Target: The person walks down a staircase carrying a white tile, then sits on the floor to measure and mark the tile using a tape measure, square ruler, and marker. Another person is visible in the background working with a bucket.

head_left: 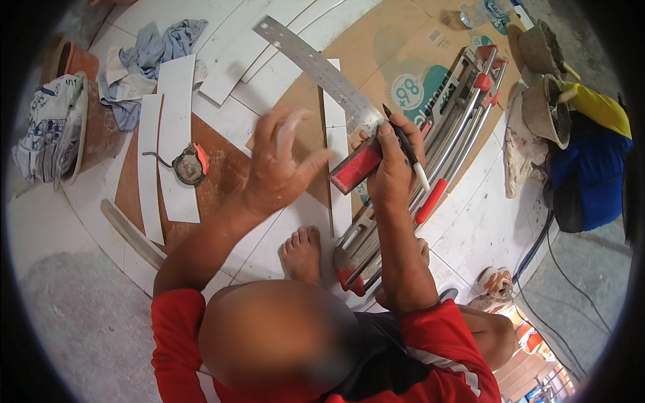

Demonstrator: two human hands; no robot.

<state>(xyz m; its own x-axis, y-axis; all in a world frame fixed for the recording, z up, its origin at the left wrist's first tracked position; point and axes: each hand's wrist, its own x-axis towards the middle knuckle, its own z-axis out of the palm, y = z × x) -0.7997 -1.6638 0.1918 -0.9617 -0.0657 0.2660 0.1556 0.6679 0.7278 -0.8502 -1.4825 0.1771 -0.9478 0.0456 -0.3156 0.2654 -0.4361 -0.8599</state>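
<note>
My right hand (395, 158) is closed around a try square with a steel blade (316, 70) and a red handle (355, 168). The same fingers hold a black and white pencil (406, 144), its dark point upward. The blade slants up to the far left. My left hand (279, 158) is raised beside the square, holding nothing, with its fingers apart and pale dust on them. Below the hands, a narrow white tile strip (338, 144) lies next to a manual tile cutter (437, 181) with metal rails and a red grip.
Left of my arm, a tape measure (191, 164) rests on cut white tile pieces (176, 127) and a brown board (222, 164). Flattened cardboard (376, 40) lies ahead, with a plastic bottle (484, 13). Buckets (547, 111) and blue-yellow cloth (588, 181) stand right; rags (158, 54) lie left.
</note>
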